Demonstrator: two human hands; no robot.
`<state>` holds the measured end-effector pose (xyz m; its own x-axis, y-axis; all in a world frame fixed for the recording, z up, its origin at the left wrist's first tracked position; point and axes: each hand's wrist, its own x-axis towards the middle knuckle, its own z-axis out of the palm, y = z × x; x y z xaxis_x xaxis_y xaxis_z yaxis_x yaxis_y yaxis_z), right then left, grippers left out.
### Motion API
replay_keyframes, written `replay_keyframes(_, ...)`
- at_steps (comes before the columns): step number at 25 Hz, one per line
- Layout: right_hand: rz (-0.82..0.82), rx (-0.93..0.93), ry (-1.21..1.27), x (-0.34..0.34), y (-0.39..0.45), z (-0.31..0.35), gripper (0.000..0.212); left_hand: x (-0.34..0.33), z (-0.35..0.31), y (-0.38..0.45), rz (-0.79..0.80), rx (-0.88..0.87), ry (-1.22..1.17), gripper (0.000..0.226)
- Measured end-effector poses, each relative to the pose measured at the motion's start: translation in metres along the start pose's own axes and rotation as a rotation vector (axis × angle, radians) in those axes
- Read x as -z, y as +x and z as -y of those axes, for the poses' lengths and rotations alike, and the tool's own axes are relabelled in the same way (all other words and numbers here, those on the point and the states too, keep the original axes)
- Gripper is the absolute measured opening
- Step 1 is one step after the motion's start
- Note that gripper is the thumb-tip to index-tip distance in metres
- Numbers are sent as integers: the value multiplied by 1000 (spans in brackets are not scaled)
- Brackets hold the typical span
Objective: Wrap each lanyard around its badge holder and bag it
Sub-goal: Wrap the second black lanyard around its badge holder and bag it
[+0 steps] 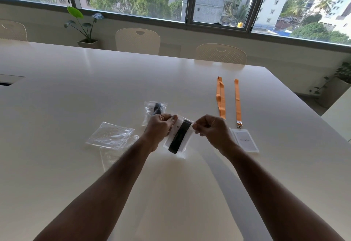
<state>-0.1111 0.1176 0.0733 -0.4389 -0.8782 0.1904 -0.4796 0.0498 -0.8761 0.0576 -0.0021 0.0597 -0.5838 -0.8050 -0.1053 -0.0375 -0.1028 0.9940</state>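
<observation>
Both my hands hold up a clear zip bag [180, 136] with a white badge holder wrapped in a black lanyard inside. My left hand [159, 126] pinches the bag's top left corner and my right hand [209, 127] pinches its top right corner. Behind my left hand lies another sealed bag [154, 108] with a black-wrapped badge. To the right, two orange lanyards [221, 100] stretch along the table; one is clipped to a white badge holder [245, 139], partly hidden by my right wrist.
Empty clear zip bags [111, 136] lie in a small pile left of my left forearm. The white table [76, 92] extends far ahead, with chairs [137, 40] and a potted plant [83, 26] beyond its far edge under the window.
</observation>
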Motion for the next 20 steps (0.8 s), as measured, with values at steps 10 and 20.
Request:
replay_keyframes(10, 54, -52, 56, 1, 7, -7, 24, -5, 6, 0, -86, -28, 52, 28)
replay_keyframes(20, -60, -98, 17, -9, 15, -20, 26, -10, 10, 13, -107, 30, 72, 28)
